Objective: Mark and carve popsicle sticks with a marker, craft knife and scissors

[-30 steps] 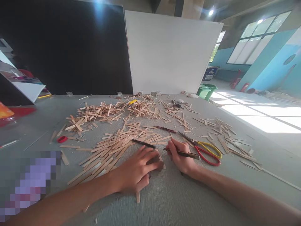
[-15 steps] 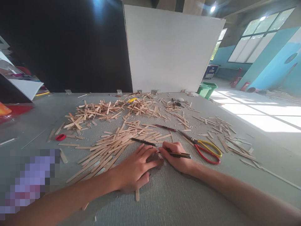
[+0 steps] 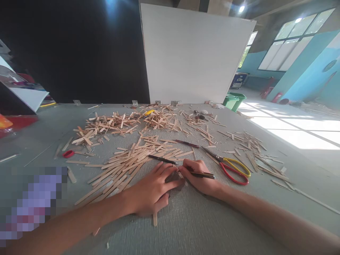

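Observation:
My left hand (image 3: 155, 189) lies palm down on the table, its fingers spread and stretched toward the right hand. A wooden craft stick (image 3: 155, 219) pokes out from under it toward me. My right hand (image 3: 198, 175) is closed round a black pen (image 3: 203, 175) in a writing grip, its tip down by the left fingertips. A small pale piece (image 3: 180, 174) shows between the hands, mostly hidden by the fingers. Just beyond the left fingers lies another black pen (image 3: 162, 159). Scissors (image 3: 233, 170) with red and yellow handles rest right of my right hand.
Loose craft sticks (image 3: 132, 159) spread beyond my left hand, with a heap (image 3: 159, 120) further back. More sticks (image 3: 252, 141) lie to the right. A dark red pen (image 3: 186, 143) and a red ring (image 3: 68, 154) are on the table. A white panel (image 3: 193, 56) stands behind.
My right hand and the pen have shifted very slightly; the pen's rear end sits a little further left. My left hand stays in place.

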`<state>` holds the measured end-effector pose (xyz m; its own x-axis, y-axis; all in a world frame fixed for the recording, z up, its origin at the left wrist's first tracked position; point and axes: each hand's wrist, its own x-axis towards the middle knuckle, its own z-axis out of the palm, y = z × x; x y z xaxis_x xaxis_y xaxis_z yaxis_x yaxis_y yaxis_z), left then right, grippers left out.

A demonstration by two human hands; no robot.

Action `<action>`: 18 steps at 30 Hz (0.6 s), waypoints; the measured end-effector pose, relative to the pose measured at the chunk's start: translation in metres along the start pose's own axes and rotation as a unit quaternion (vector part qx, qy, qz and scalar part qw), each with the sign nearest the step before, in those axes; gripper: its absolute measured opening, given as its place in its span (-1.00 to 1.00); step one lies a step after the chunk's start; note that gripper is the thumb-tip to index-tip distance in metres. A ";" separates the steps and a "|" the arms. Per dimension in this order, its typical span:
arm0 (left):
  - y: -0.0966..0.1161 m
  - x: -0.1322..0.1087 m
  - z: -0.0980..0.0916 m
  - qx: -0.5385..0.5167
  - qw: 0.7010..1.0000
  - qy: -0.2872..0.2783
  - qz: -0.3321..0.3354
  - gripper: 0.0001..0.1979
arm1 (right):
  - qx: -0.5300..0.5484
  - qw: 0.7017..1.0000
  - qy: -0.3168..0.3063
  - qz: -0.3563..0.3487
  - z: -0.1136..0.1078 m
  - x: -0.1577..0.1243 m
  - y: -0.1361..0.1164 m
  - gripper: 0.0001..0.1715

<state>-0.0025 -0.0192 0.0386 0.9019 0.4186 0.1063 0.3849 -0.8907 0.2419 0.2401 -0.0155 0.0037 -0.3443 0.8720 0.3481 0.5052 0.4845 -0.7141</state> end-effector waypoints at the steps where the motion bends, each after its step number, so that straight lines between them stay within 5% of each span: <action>1: 0.000 0.000 0.000 0.000 1.000 0.005 0.001 -0.30 | -0.001 1.000 0.000 -0.001 0.000 0.000 0.000 -0.56; 18: 0.000 0.004 -0.002 -0.012 1.000 0.010 0.014 -0.35 | -0.005 1.000 -0.006 -0.001 0.002 0.000 -0.002 -0.55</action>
<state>0.0008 -0.0176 0.0406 0.9082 0.3970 0.1324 0.3542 -0.8977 0.2621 0.2375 -0.0165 0.0041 -0.3552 0.8699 0.3424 0.5114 0.4874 -0.7078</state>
